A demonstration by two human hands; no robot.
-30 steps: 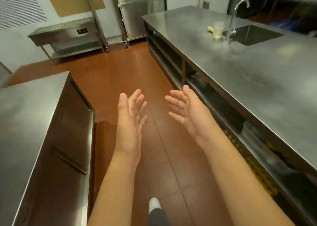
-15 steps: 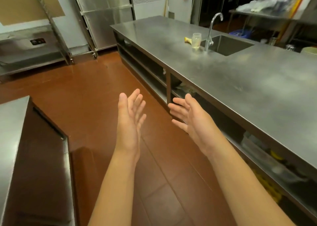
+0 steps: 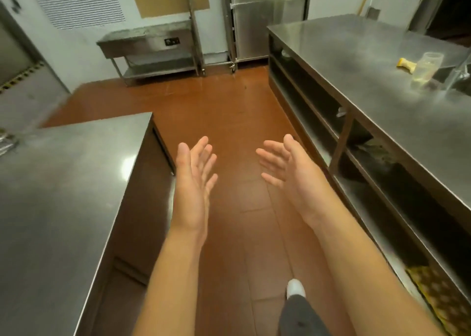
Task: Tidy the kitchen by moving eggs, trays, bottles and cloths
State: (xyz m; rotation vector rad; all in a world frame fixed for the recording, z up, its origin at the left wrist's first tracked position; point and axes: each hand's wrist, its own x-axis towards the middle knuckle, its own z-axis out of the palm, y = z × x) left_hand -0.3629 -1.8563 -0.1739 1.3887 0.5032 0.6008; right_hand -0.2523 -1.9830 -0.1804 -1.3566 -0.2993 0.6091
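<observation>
Dead centre of the frame, the bare left hand (image 3: 193, 182) and bare right hand (image 3: 293, 180) float over the reddish-brown tiled floor (image 3: 229, 111), fingers spread, palms facing each other, holding nothing. Lower right, a yellow egg tray (image 3: 441, 295) lies on the bottom shelf of the long stainless steel counter (image 3: 382, 80). Upper right, a clear plastic cup (image 3: 427, 66) stands on that counter, just beside a crumpled yellow cloth (image 3: 406, 64).

A worktop (image 3: 63, 182) stood at left and a longer worktop (image 3: 382, 85) at right, with the floor (image 3: 229, 121) between them. On the right worktop, a cup (image 3: 426, 68) stood just beside a sponge (image 3: 405, 65). An egg tray (image 3: 443, 297) lay on its lower shelf (image 3: 377, 223). A low table (image 3: 150, 45) stood against the far wall.
</observation>
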